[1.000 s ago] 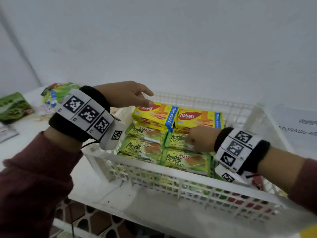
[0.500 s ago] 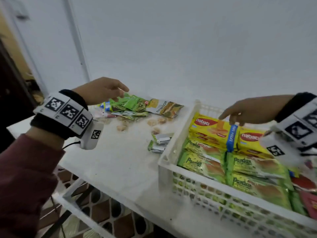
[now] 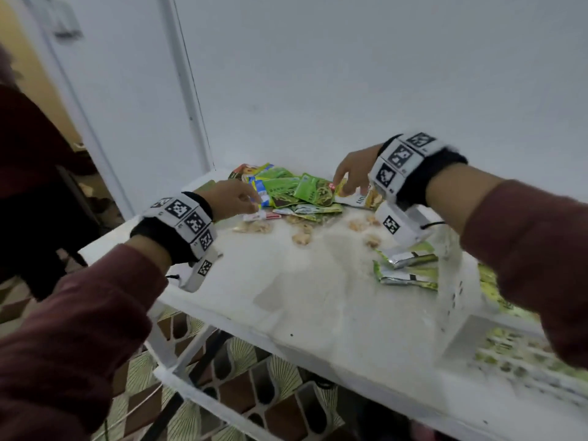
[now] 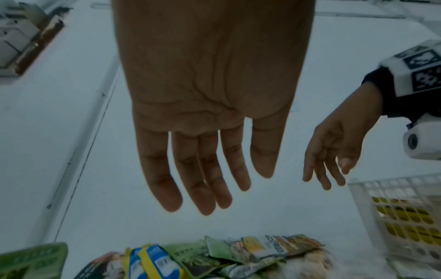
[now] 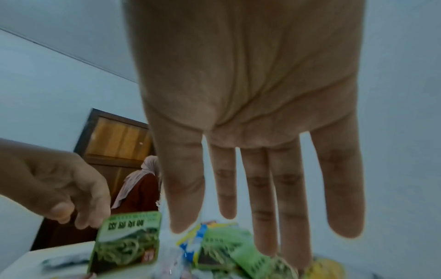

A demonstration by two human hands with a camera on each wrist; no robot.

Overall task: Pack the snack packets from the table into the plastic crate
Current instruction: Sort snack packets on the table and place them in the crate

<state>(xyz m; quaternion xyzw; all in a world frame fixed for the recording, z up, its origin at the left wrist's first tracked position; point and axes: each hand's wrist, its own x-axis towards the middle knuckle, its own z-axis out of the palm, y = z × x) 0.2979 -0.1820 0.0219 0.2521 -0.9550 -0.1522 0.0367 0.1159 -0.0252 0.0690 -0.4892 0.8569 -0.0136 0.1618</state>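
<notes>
A pile of green, blue and yellow snack packets (image 3: 296,192) lies at the far side of the white table (image 3: 302,297). My left hand (image 3: 246,202) reaches down at the pile's left end, fingers straight in the left wrist view (image 4: 214,198) and holding nothing. My right hand (image 3: 345,189) hovers over the pile's right end by a yellow-white packet (image 3: 359,198), with its fingers straight (image 5: 262,236). Whether either hand touches the packets I cannot tell. The white plastic crate (image 3: 458,281) stands blurred at the right, with yellow packets inside showing through its wall (image 4: 393,207).
Loose pale snack pieces (image 3: 300,238) are scattered on the table. Two silver-green packets (image 3: 404,268) lie against the crate's left wall. A person in dark red (image 3: 31,154) stands at the left by a doorway. The table's front edge (image 3: 286,348) runs close to me.
Both hands have left the crate and moved left to the packet pile. The view has swung left, so the crate now sits at the right edge.
</notes>
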